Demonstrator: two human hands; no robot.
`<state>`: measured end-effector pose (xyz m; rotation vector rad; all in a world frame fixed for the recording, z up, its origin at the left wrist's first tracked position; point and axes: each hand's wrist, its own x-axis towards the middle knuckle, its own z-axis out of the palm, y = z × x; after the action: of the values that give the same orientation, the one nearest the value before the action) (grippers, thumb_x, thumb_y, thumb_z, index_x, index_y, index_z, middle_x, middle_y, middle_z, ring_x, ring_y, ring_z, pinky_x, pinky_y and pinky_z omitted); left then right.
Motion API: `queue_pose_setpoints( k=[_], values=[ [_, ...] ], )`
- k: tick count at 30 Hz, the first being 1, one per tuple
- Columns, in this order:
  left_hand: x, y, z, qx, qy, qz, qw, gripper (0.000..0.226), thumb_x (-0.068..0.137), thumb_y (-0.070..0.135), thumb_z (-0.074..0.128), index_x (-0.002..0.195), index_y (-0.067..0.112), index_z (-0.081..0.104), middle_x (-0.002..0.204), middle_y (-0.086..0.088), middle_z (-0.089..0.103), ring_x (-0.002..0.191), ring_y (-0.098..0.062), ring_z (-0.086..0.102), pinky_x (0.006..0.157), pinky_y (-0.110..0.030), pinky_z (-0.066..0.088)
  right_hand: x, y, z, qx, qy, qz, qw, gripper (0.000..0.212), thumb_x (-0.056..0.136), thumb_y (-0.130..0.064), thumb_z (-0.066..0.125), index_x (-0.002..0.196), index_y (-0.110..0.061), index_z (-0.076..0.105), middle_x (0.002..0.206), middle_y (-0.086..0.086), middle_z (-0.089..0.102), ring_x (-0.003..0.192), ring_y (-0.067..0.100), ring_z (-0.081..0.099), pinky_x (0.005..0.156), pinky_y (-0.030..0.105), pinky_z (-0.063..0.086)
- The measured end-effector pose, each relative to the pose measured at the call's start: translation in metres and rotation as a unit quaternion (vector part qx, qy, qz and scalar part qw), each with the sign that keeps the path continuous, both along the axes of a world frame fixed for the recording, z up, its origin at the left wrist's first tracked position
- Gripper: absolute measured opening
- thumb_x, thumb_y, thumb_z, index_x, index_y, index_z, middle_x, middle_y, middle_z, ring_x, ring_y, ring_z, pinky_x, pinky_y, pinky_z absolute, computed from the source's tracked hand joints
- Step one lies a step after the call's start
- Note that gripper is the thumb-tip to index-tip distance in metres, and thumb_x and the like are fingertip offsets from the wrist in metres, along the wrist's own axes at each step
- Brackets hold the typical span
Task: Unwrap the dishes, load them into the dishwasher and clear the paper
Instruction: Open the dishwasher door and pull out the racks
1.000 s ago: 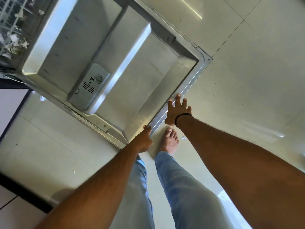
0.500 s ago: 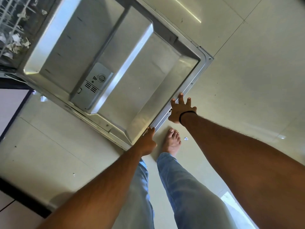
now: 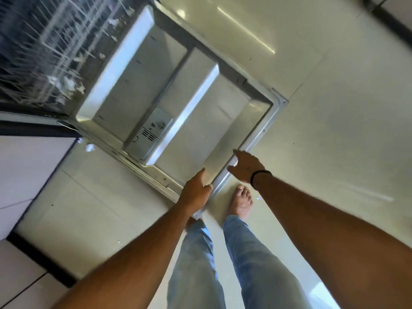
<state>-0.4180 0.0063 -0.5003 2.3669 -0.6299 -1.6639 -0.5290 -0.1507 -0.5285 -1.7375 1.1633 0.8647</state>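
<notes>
Dishwasher door (image 3: 178, 103), one only, lies open and flat over the pale tiled floor (image 3: 334, 108), in the middle of the view, with its steel inner side up. One detergent compartment (image 3: 153, 130) sits on it toward the left edge. At far left, one wire rack (image 3: 44, 52) inside the machine is blurred; several small white paper scraps (image 3: 66, 84) lie among its wires, too blurred to count. One more white scrap (image 3: 89, 147) lies on the floor beside the hinge. Two arms reach to the near edge of the door. One left hand (image 3: 196, 192) grips the near corner, fingers curled over the rim. One right hand (image 3: 246, 167), with a black band (image 3: 259, 176) on the wrist, lies at the same rim with fingers relaxed and holds nothing. One bare foot (image 3: 242, 202) stands on the floor just near the door; two legs in blue jeans (image 3: 256, 253) show below.
</notes>
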Motion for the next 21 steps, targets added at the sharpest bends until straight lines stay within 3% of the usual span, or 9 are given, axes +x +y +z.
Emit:
queue_pose_setpoints(
  k=[4,8,10,15,21],
  values=[
    [0.058,-0.017,0.061,-0.056,-0.058,0.089,0.993,0.061,0.098,0.020,0.060,0.154,0.016,0.037,0.156,-0.006,0.044,0.140,-0.025,0.046,0.114,-0.037,0.038,0.049,-0.004,0.071,0.025,-0.101,-0.084,0.991,0.069,0.097,-0.034,0.063,0.156,-0.016,0.033,0.154,0.011,0.045,0.140,0.026,0.045,0.114,0.030,0.033],
    [0.124,-0.028,0.101,-0.108,-0.077,0.173,0.976,0.053,0.098,0.013,0.062,0.148,0.014,0.045,0.148,-0.006,0.053,0.134,-0.022,0.053,0.110,-0.029,0.040,0.122,-0.015,0.130,0.030,-0.164,-0.144,0.975,0.063,0.097,-0.039,0.063,0.152,-0.020,0.040,0.142,0.013,0.056,0.130,0.027,0.053,0.107,0.031,0.040],
    [0.157,-0.026,0.109,-0.121,-0.066,0.211,0.968,0.053,0.096,0.012,0.061,0.147,0.017,0.046,0.149,-0.009,0.051,0.136,-0.025,0.051,0.114,-0.039,0.041,0.163,-0.019,0.146,0.020,-0.196,-0.154,0.968,0.060,0.097,-0.039,0.064,0.150,-0.020,0.042,0.138,0.013,0.059,0.127,0.027,0.055,0.101,0.025,0.039],
    [0.246,-0.021,0.100,-0.110,-0.074,0.129,0.983,0.059,0.093,0.023,0.059,0.150,0.013,0.044,0.150,-0.011,0.050,0.136,-0.025,0.051,0.113,-0.043,0.041,0.262,-0.020,0.155,-0.003,-0.220,-0.187,0.957,0.058,0.096,-0.039,0.064,0.148,-0.019,0.045,0.129,0.011,0.062,0.124,0.028,0.057,0.098,0.026,0.041],
    [0.363,-0.026,0.100,-0.151,-0.184,0.088,0.967,0.054,0.094,0.017,0.063,0.146,0.010,0.049,0.144,-0.013,0.056,0.130,-0.028,0.055,0.109,-0.041,0.044,0.383,-0.002,0.135,-0.016,-0.222,-0.277,0.935,0.048,0.095,-0.037,0.066,0.137,-0.015,0.058,0.127,0.009,0.066,0.122,0.028,0.060,0.102,0.029,0.043]
  ],
)
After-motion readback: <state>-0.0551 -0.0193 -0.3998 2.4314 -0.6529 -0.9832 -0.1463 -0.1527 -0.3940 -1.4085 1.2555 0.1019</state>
